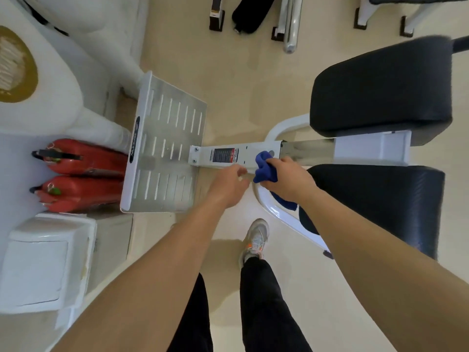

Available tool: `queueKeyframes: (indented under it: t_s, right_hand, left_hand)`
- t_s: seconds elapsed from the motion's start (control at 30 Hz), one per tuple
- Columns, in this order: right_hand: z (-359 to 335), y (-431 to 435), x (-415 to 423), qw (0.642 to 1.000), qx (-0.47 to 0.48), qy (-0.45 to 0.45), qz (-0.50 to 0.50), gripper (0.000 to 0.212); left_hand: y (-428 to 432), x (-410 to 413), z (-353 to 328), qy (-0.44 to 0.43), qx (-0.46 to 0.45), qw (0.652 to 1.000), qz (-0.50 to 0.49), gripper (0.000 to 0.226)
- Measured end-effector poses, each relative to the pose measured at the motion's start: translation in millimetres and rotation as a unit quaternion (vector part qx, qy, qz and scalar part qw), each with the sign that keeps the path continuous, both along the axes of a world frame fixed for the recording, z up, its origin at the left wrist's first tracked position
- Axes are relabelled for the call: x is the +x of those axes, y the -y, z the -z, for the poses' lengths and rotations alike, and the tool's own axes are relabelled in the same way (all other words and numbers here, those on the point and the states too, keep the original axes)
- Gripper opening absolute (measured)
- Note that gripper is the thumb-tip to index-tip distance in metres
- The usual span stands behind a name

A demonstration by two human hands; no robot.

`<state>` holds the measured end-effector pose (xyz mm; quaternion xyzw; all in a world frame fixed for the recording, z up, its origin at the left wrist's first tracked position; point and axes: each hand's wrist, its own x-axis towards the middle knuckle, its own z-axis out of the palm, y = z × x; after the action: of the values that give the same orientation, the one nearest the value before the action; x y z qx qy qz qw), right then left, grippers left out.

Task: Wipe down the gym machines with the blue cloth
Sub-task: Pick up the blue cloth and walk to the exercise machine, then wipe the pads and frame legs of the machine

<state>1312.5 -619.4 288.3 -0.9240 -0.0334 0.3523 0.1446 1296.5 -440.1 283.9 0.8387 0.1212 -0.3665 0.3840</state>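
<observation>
The right hand [285, 180] squeezes the blue cloth [265, 170] on the white bar [247, 154]. The left hand [229, 185] hangs loose beside it, holding nothing. The black pads [380, 90] likely need wiping next.

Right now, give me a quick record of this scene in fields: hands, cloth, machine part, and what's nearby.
right hand: grips the bunched blue cloth
cloth position: on the white frame beam, beside the warning label
left hand: loosely curled by the beam's near edge, holding nothing
beam's end: slotted metal footplate
nearby: two red fire extinguishers left of the footplate
</observation>
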Motion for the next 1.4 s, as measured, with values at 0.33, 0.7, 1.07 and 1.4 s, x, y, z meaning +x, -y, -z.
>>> queueKeyframes:
  t_s: [0.33,0.7,1.07,1.4]
  right_hand:
    - [102,-15,11,0.995,0.034,0.040,0.085,0.071]
    - [116,14,57,0.991,-0.086,0.098,-0.032,0.056]
    - [166,10,49,0.925,-0.307,0.109,-0.196,0.087]
    - [203,-5,57,0.900,-0.333,0.126,-0.250,0.068]
  left_hand:
    - [-7,19,115,0.036,-0.126,0.991,0.004,0.029]
    - [8,53,182,0.047,-0.097,0.989,-0.103,0.015]
    - [58,64,251,0.237,0.079,0.963,-0.097,0.028]
    - [52,40,311,0.271,-0.039,0.952,0.138,0.060]
